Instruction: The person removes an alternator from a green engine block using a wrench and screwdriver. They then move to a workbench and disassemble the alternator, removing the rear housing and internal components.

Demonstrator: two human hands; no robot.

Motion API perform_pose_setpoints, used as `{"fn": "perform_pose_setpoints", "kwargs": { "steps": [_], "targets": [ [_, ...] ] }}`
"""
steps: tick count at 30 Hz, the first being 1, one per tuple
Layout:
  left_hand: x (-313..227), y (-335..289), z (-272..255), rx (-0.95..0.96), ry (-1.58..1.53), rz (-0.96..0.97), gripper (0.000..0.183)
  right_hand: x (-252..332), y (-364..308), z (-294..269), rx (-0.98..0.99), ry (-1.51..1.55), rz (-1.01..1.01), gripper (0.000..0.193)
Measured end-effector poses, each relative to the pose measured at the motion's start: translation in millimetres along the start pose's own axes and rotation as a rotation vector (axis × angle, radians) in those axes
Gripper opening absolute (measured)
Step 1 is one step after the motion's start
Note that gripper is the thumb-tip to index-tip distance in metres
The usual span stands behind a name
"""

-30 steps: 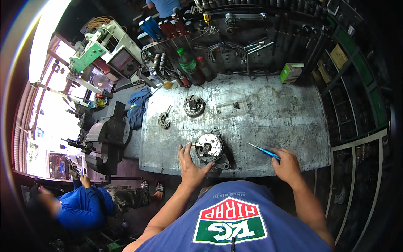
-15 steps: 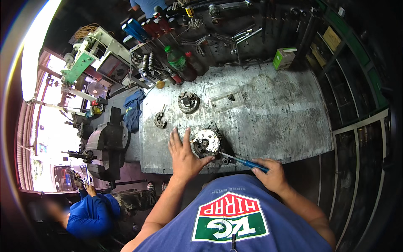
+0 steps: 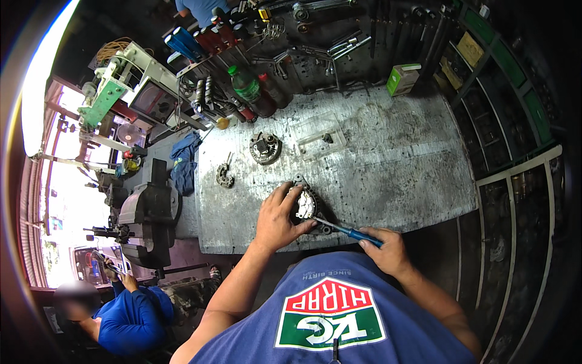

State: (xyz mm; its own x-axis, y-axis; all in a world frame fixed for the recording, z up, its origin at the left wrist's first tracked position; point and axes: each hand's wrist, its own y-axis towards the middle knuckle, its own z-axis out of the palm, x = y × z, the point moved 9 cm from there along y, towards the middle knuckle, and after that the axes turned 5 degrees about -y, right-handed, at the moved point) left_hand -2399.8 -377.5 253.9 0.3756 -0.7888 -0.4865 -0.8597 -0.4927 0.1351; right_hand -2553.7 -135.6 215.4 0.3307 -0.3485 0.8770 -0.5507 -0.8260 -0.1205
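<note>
A round metal alternator [image 3: 307,206] with a bright inner face sits near the front edge of the metal-topped workbench [image 3: 400,176]. My left hand [image 3: 276,221] grips its left side, fingers over the far part and thumb along the near rim. In my right hand [image 3: 388,250] is a blue-handled screwdriver [image 3: 356,234], held low at the right. Its shaft slants left and its tip meets the alternator's near right rim. Farther back on the bench lie a round alternator end part [image 3: 265,148] and a small curved part [image 3: 225,176].
A clear plastic tray [image 3: 318,136] holds a small dark piece. Bottles [image 3: 247,85], hand tools and a green-white box [image 3: 404,80] line the back. At left are a bench vise [image 3: 145,212], a blue cloth [image 3: 183,161] and a seated person in blue [image 3: 133,321].
My left hand has gone from spread fingers beside the alternator to closing around its left side. The screwdriver tip stays at the rim. The whole view has shifted slightly.
</note>
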Motion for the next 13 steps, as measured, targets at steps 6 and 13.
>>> {"fn": "perform_pose_setpoints", "kwargs": {
  "steps": [6,13],
  "targets": [
    [0,-1,0,-0.018,0.001,-0.01,0.09,-4,6,-1,0.052,-0.007,0.009,0.034],
    [4,-1,4,-0.003,-0.009,-0.024,0.093,-6,14,-3,0.091,0.051,-0.017,0.032]
  ]
}}
